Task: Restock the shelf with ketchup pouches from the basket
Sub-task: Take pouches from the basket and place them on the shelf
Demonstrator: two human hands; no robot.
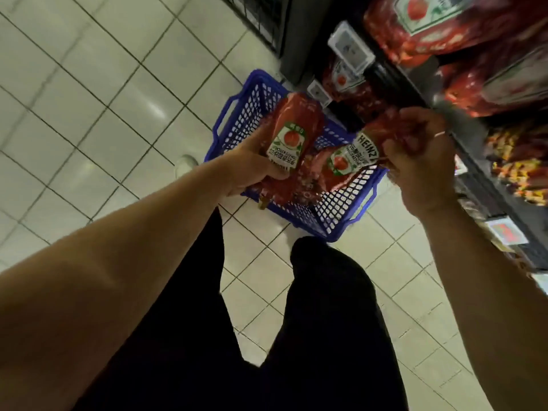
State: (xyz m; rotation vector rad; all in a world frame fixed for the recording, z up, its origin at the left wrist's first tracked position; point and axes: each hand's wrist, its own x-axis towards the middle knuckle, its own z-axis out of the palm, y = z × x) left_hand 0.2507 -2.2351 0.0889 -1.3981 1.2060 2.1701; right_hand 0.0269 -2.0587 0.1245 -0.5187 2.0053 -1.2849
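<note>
Blue plastic, the basket (255,93) sits on the tiled floor (89,84) against the foot of the shelf (427,93), where more red pouches already stand. Above the basket, the left hand (252,161) is wrapped round one pouch (292,134) at its middle. The right hand (421,161) pinches a second pouch (347,161) by its top edge, so it hangs near the basket's right rim. Both look soft, floppy and probably slick; a hold across the belly seems surer than one by a crimped edge.
</note>
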